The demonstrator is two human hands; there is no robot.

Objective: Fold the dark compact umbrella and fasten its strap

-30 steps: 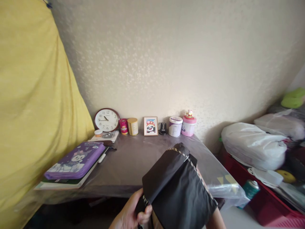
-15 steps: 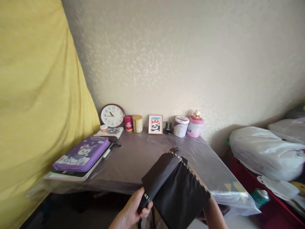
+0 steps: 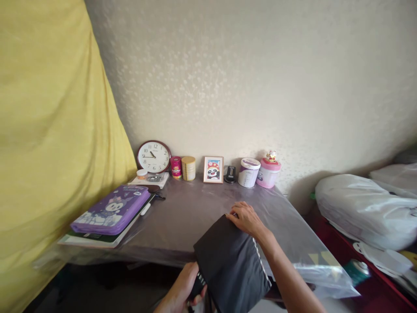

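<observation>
A black folding umbrella [image 3: 231, 261] is held over the front edge of the table, its cloth panels collapsed and lying loosely to one side. Checked trim runs along the cloth's right edge. My left hand [image 3: 186, 282] is closed around the dark handle, which has pale lettering, at the lower left of the cloth. At the far upper corner, my right hand [image 3: 246, 219] pinches the cloth between bent fingers, and that forearm crosses beside the trimmed edge. The handle's lower end is partly hidden by my left fingers.
The table [image 3: 182, 213] has a clear plastic cover. Along the wall stand a clock [image 3: 154, 156], tins, a framed panda picture [image 3: 213, 170] and tubs. A purple case [image 3: 112, 211] lies on books at left. White bags [image 3: 361, 208] are at right.
My right hand has moved from under the cloth's right edge up to its far corner and grips there. The cloth has turned over leftward, covering the inner fold. My left hand keeps the handle.
</observation>
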